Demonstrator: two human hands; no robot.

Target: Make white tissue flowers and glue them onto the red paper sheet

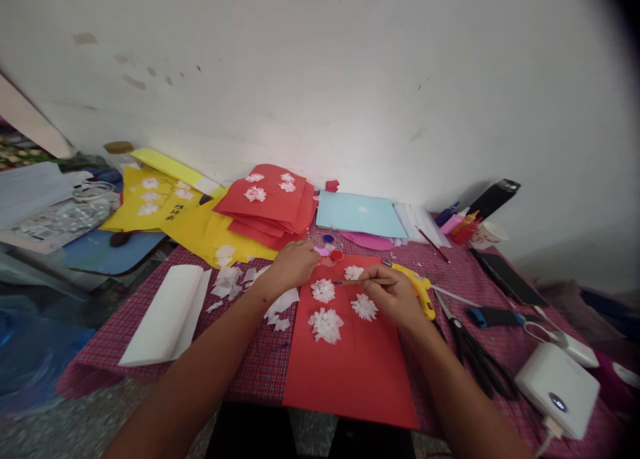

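Observation:
My right hand (389, 291) pinches a thin paintbrush (357, 282), its tip pointing left at a white tissue-paper flower (323, 290). Under it lies a red paper sheet (350, 379) with several such flowers, among them a larger one (326, 325) lower left and another (365, 307) at right. Curled fingers of my left hand (295, 262) are at the sheet's top left corner, beside a clear paint palette with blue paint (329, 238) and red paint (337, 254). Whatever those fingers hold is hidden.
Torn white paper bits (227, 282) and a folded white sheet (163, 316) lie left. Red sheets with flowers (265, 199) are stacked behind. At right are a yellow glue gun (417, 286), black scissors (477, 356), a cutter knife (497, 316) and a white power bank (557, 389).

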